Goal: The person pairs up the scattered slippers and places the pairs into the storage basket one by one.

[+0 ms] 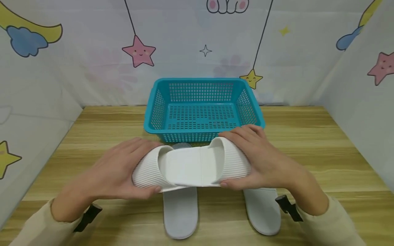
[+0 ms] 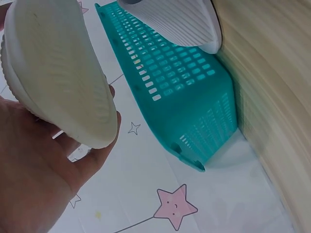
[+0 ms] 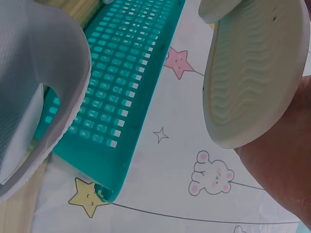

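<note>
Above the table I hold a pair of white slippers with ribbed straps, level, their heel ends overlapping in the middle. My left hand [image 1: 123, 171] grips the toe end of the left white slipper [image 1: 149, 169]. The toe end of the right white slipper [image 1: 235, 160] is in my right hand [image 1: 261, 160], thumb at the near edge. Both wrist views show pale soles from below, the left slipper's sole [image 2: 63, 73] and the right slipper's sole [image 3: 252, 73]. Beneath them, a left grey slipper [image 1: 180, 213] and a right grey slipper [image 1: 264, 212] lie on the table, partly hidden.
A teal plastic basket [image 1: 203, 131] with holed sides stands at the back of the wooden table [image 1: 107, 126], just beyond the hands. White printed cloth walls [image 1: 184, 34] enclose the back and both sides.
</note>
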Demonstrator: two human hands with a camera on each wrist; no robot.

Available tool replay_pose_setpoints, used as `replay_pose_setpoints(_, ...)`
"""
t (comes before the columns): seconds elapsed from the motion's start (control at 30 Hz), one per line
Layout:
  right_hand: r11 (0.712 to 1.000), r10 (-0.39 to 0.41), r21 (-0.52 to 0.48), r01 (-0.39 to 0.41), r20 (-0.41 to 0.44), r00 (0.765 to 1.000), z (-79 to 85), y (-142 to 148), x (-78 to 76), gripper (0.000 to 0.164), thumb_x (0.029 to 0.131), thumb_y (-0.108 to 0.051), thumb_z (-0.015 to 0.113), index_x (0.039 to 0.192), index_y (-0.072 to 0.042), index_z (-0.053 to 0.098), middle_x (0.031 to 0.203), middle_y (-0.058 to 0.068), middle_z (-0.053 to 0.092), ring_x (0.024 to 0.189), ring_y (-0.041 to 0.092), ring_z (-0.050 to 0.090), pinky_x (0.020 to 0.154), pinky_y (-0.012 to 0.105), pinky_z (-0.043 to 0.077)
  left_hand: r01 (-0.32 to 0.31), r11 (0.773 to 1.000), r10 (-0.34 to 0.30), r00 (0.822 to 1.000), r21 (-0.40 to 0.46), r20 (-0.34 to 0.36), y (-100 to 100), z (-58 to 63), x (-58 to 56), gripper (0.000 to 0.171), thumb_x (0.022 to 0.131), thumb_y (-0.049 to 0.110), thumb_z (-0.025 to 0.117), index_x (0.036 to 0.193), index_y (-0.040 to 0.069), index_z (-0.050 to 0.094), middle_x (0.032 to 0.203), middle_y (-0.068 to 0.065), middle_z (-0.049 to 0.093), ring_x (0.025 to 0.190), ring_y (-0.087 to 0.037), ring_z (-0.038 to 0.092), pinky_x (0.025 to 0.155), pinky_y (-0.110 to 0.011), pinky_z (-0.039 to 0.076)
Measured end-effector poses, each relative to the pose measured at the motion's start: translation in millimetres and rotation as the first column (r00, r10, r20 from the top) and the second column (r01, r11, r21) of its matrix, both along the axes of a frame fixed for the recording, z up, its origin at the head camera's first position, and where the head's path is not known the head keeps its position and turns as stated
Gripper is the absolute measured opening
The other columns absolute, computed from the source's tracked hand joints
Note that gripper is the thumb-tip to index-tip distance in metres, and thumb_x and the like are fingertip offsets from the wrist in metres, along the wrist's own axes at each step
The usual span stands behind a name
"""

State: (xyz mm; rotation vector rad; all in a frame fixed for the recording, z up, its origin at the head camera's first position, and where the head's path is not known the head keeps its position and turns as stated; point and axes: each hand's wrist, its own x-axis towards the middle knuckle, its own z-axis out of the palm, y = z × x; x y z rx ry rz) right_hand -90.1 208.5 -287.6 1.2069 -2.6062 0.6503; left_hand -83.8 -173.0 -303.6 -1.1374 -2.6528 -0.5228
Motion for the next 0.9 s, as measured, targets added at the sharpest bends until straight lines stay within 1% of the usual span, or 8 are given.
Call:
replay_pose_setpoints(0.23,1.000,0.018,-0.006,-0.018,-0.007,1.000,1.7,-5,1.3,0.097,0.076,-0.063,0.087,0.152,-0.012,0.053,0.137,-0.002,0.063,0.125,0.019,0.055,0.113,0.055,0.028,0.029,1.000,-0.029,1.000,-0.011,0.004,7,4.3,-0.4,0.083,0.074,0.062,0.086,0.143,0.025,0.060,0.131,0.008,0.067,0.114,-0.015,0.064,0.085,-0.044,0.059)
replay_pose_setpoints(0.4,1.000,0.017,-0.015,-0.018,-0.022,1.000,2.4,-8,2.1,0.097,0.078,-0.063,0.085,0.155,-0.013,0.051,0.136,-0.003,0.065,0.124,0.019,0.057,0.113,0.057,0.029,0.035,0.999,-0.035,0.999,-0.009,0.008,13,5.9,-1.3,0.087,0.074,0.063,0.086,0.147,0.024,0.057,0.131,0.008,0.065,0.109,-0.010,0.061,0.079,-0.037,0.057)
replay_pose_setpoints(0.5,1.000,0.015,-0.007,-0.016,-0.040,0.999,2.4,-10,2.0,0.098,0.079,-0.064,0.083,0.156,-0.013,0.051,0.137,-0.003,0.065,0.123,0.018,0.058,0.112,0.057,0.030,0.038,0.999,-0.038,0.999,-0.005,0.022,16,6.3,-1.8,0.091,0.075,0.062,0.085,0.150,0.024,0.053,0.130,0.009,0.063,0.106,-0.008,0.057,0.075,-0.033,0.055)
replay_pose_setpoints(0.63,1.000,0.011,0.003,-0.011,-0.054,0.999,2.3,-12,1.6,0.099,0.079,-0.066,0.081,0.156,-0.012,0.050,0.137,-0.001,0.065,0.121,0.018,0.058,0.110,0.056,0.031,0.044,0.999,-0.045,0.998,0.013,0.043,19,6.9,-2.0,0.096,0.075,0.061,0.086,0.154,0.024,0.047,0.132,0.009,0.061,0.107,-0.007,0.055,0.075,-0.031,0.055)
replay_pose_setpoints(0.8,1.000,0.009,-0.003,-0.010,-0.078,0.997,2.2,-14,0.0,0.099,0.078,-0.067,0.080,0.155,-0.011,0.051,0.137,0.001,0.065,0.119,0.020,0.057,0.107,0.055,0.033,0.050,0.998,-0.053,0.996,0.046,0.078,20,6.6,-2.0,0.099,0.075,0.059,0.088,0.157,0.024,0.044,0.139,0.009,0.058,0.114,-0.007,0.053,0.081,-0.033,0.058)
replay_pose_setpoints(0.9,1.000,0.013,-0.012,-0.014,-0.094,0.996,2.1,-16,-0.8,0.099,0.078,-0.067,0.080,0.155,-0.011,0.051,0.136,0.002,0.064,0.119,0.022,0.056,0.105,0.054,0.034,0.059,0.996,-0.065,0.994,0.068,0.092,21,6.5,-2.2,0.100,0.075,0.058,0.089,0.157,0.024,0.044,0.141,0.009,0.056,0.116,-0.007,0.053,0.083,-0.033,0.058)
